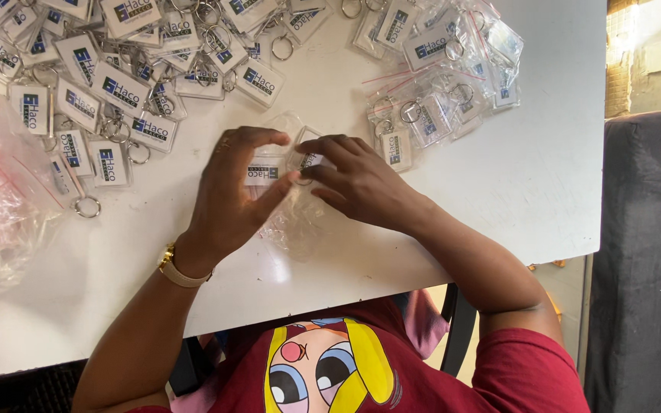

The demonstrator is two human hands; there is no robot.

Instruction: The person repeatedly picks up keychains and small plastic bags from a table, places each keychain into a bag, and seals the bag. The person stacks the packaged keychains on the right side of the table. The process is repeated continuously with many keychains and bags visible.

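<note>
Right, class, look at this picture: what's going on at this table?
A person seated at a white table holds a clear rectangular key tag in the left hand, while the right hand works a small clear bag around it. Loose key tags lie at upper left, bagged ones at upper right.

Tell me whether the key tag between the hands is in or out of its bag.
Cannot tell: the key tag lies against the clear bag, but fingers hide the opening.
</note>
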